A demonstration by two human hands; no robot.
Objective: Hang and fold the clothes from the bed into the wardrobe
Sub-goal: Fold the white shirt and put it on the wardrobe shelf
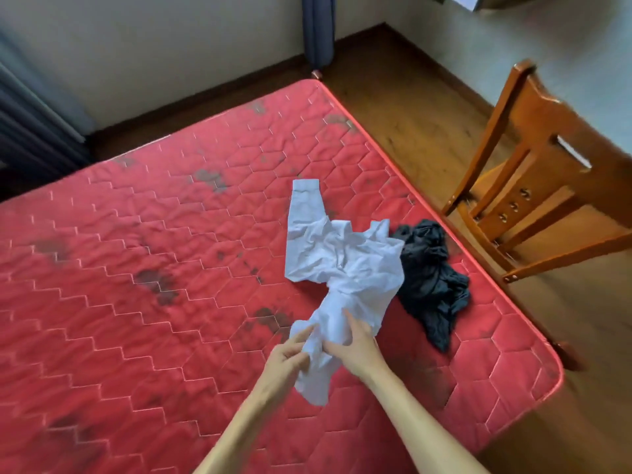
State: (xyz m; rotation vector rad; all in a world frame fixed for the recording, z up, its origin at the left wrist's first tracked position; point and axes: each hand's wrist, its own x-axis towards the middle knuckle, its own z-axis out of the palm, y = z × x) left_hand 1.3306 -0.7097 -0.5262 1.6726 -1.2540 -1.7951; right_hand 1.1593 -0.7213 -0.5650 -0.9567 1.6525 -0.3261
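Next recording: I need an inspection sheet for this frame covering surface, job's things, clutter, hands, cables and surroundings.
Surface: red quilted mattress, bare, with dark stains.
Job's things: crumpled white shirt, one sleeve stretched away from the person; black garment bunched against its right side, near the mattress edge.
Clutter: nothing seen.
Hands: left hand pinches the shirt's near end; right hand lies on the shirt, fingers fairly straight.
Cables: nothing seen.
Surroundings: wooden chair on a wood floor right of the mattress; pale wall; dark curtain in the corner. No wardrobe in view.
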